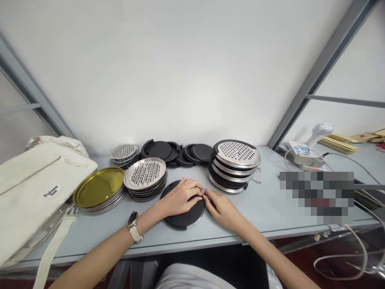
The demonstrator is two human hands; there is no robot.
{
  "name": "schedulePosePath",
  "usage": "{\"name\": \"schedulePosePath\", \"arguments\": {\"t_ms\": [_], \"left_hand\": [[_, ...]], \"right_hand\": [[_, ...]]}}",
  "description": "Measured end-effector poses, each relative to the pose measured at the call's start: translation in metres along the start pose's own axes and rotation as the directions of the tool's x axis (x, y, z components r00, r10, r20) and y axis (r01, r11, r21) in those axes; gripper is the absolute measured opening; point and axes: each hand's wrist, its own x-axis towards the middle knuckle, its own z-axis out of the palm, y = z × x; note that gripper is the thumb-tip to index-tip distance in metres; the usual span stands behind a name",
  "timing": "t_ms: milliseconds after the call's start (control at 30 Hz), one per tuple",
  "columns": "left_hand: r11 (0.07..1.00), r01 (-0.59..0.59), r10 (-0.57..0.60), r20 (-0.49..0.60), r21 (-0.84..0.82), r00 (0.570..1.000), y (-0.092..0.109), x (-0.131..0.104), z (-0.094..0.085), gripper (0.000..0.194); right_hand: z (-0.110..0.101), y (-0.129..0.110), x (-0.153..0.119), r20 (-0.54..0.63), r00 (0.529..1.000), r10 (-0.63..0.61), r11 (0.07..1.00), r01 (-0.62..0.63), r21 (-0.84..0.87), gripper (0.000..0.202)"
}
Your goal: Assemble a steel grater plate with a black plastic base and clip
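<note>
A round black plastic disc (179,218) with a strip of metal rim showing lies on the table in front of me. My left hand (184,195) rests over its top, its fingers bent together at the disc's right edge. At that same edge, my right hand (221,206) pinches thumb and fingers around something too small to make out. The fingertips of both hands nearly meet. Behind and to the right stands a stack of round graters (237,154) with black rims and wire loops. Left of the disc is another pile of round metal graters (146,174).
Gold-topped round plates (99,188) are piled at left beside a cream bag (45,192). Small grater discs (123,152) and loose black discs (158,150) lie along the wall. A white scanner (319,134), cables and a blurred patch (319,196) are at right.
</note>
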Motion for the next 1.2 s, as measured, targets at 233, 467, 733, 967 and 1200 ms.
{"name": "schedulePosePath", "arguments": {"t_ms": [233,467,733,967,1200], "left_hand": [[0.999,0.031,-0.031,-0.024,0.020,0.999,0.004,0.001,-0.001,0.015],[0.961,0.235,-0.232,-0.038,0.144,0.972,0.005,0.001,0.002,0.018],[0.973,0.136,-0.157,0.107,0.186,0.982,0.006,-0.001,-0.005,0.009],[0.977,0.159,-0.174,0.100,0.142,0.980,0.007,-0.002,-0.003,0.009],[0.982,0.177,-0.182,0.085,0.065,0.980,0.010,-0.001,-0.004,0.023]], "right_hand": [[0.002,0.003,0.001,0.014,1.000,0.008,1.000,-0.008,-0.003,0.023],[0.001,0.001,0.003,0.013,0.999,0.043,0.999,-0.043,-0.011,0.029],[0.002,0.000,0.010,0.051,0.990,0.128,0.992,-0.128,-0.021,0.039],[-0.001,-0.001,0.010,0.080,0.988,0.129,0.991,-0.127,-0.031,0.045],[-0.003,0.000,0.007,0.080,0.994,0.070,0.997,-0.067,-0.036,0.042]]}}
